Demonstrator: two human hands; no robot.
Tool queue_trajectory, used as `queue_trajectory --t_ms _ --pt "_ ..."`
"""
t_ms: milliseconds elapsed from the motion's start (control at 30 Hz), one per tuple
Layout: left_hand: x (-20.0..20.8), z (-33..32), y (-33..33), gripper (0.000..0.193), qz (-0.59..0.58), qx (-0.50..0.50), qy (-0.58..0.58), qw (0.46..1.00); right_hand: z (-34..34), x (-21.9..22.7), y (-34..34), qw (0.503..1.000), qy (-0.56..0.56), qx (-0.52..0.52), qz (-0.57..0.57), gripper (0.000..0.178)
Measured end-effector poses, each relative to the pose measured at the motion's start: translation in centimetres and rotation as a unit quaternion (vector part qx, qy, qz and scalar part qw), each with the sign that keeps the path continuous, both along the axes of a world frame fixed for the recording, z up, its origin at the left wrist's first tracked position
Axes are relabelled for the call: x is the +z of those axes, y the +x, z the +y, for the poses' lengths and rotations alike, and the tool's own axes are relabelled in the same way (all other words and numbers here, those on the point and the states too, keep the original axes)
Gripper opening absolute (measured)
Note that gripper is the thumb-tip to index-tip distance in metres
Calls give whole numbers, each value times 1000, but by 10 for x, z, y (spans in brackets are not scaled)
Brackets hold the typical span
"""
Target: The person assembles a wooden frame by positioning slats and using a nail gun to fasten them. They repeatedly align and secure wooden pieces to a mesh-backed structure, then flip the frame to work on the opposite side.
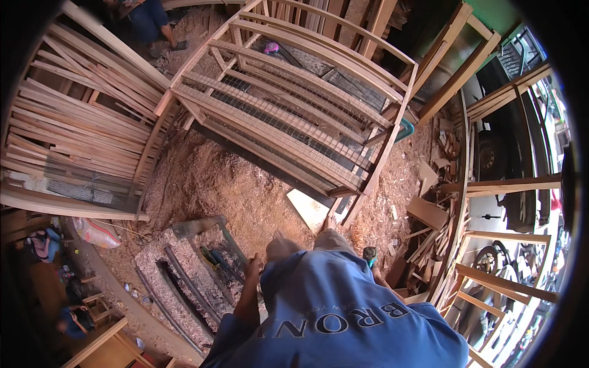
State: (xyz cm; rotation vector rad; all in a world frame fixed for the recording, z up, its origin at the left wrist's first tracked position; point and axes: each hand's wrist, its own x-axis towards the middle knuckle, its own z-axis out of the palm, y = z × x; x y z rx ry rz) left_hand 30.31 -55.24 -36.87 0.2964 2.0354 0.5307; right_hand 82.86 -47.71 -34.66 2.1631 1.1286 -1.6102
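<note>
My left hand hangs low at my left side, beside a dark slatted wooden rack covered in shavings. It is small and its fingers cannot be made out. At my right side, my right hand is closed around a teal-and-black hand tool, whose lower part is hidden by my body and sleeve. In front of me lies a large wooden frame of several parallel bars, with wire mesh across it. A pale board rests on the floor at its near corner, by my bare foot.
Long timber strips are stacked at the left. Offcuts are heaped along the right, before a wooden railing. Wood shavings cover the floor. Small green tools lie on the rack. Other people are at the far left and lower left.
</note>
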Motion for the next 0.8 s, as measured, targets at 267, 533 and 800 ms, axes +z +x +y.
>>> queue_trajectory --t_ms 267,533,800 --pt "-29 9 -7 45 62 46 305 949 6 21 -70 997 18 67 18 31" --pt "-52 -112 50 51 -69 -254 -101 959 27 10 -85 986 17 156 53 30" --pt "-4 -211 106 46 -187 80 33 978 67 -20 -49 975 -57 195 85 34"
